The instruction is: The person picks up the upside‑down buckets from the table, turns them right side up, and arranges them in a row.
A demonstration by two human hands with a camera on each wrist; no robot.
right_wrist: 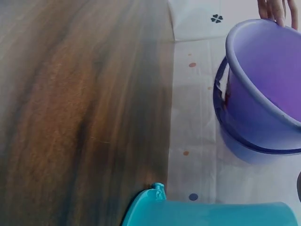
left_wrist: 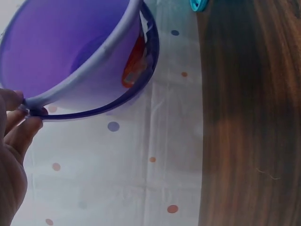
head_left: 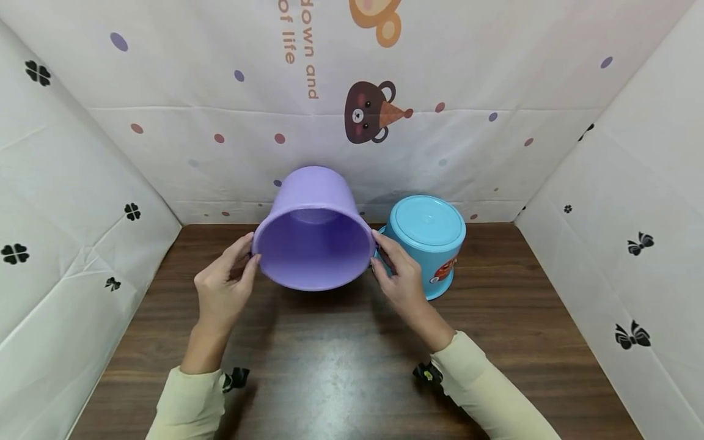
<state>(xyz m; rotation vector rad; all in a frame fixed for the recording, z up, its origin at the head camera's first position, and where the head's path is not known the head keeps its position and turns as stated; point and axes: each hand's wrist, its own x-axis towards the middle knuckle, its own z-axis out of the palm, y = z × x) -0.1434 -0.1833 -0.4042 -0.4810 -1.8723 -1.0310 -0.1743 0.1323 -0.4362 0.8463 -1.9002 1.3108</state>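
Observation:
A light purple bucket [head_left: 316,244] is raised near the back wall, its open mouth tipped toward the head camera. My left hand [head_left: 225,287] pinches the left side of the rim between thumb and fingers. On the opposite side my right hand [head_left: 404,281] grips the rim the same way. The bucket's dark purple handle [left_wrist: 94,112] hangs below the rim in the left wrist view, with a red label [left_wrist: 135,63] partly showing behind it. Only my left hand's fingers appear at the top of the right wrist view; my right hand is outside it.
A turquoise bucket [head_left: 429,223] stands upside down on the dark wooden table [head_left: 324,373], just behind my right hand, a red label on its side. White patterned sheets [head_left: 478,153] enclose the table at the back, left and right.

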